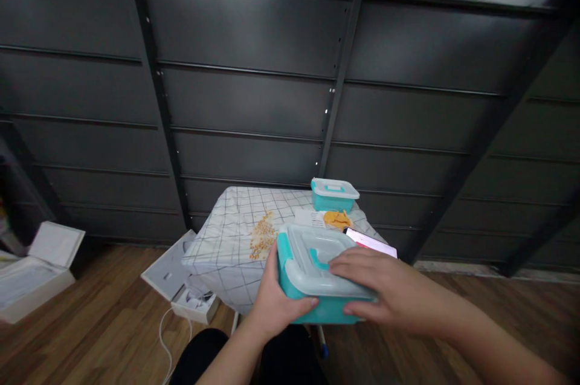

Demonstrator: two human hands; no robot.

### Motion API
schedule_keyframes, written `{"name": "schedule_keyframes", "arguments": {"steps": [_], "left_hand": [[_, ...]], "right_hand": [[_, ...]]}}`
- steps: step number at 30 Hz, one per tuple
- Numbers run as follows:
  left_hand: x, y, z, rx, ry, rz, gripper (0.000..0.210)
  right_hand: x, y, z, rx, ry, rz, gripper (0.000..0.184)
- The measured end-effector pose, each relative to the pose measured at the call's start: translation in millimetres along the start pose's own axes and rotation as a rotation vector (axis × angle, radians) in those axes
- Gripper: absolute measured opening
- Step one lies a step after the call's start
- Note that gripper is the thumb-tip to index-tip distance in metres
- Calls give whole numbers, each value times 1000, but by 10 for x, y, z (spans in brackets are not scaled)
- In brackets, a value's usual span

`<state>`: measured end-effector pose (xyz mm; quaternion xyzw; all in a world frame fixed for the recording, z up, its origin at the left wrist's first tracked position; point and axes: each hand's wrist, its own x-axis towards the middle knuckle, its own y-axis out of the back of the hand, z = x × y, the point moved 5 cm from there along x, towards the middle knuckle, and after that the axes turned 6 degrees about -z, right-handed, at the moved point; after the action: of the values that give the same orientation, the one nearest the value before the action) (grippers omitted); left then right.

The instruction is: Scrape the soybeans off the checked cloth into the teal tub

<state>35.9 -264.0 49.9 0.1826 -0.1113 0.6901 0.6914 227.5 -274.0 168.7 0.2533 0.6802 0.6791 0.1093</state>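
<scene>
A turquoise storage box [317,309] with a whitish translucent lid [299,252] is at the near edge of the table, lid on. My left hand [283,306] wraps around its left side, thumb along the front wall. Across the right part of the lid lie the fingers of my right hand [369,279], close to the turquoise lid handle [318,259]; its thumb presses the front wall. Loose yellow kernels [263,237] are scattered on the cloth left of the box. Whether the box rests on the table or is held above it, I cannot tell.
A second turquoise box [334,196] with its lid on stands at the table's back right. Before it lie an orange cloth [336,219], a white paper [309,217] and a phone [371,242]. Open white cartons [194,306] sit on the wooden floor to the left.
</scene>
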Motion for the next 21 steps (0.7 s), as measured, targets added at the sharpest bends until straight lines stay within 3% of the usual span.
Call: {"name": "schedule_keyframes", "arguments": {"steps": [6,10,13,16,18,21], "left_hand": [[-200,79,279,76,-63,75,111],[-359,95,264,275,-125,64,115],[-446,70,166,429,-132,125,117],[-501,61,161,546,-123,321,111],[-522,47,209,630,-132,423,103],[-534,18,260,716,-161,457,83]], "right_hand": [[-44,-118,-341,-197,85,132,31],[39,-156,-541,-35,111,85,34],[264,-108,-607,135,-59,85,29],[516,-109,-657,185,-272,65,19],[650,-153,-729,136,-319,23,12],[751,-229,-837,-40,-346,38,14]]}}
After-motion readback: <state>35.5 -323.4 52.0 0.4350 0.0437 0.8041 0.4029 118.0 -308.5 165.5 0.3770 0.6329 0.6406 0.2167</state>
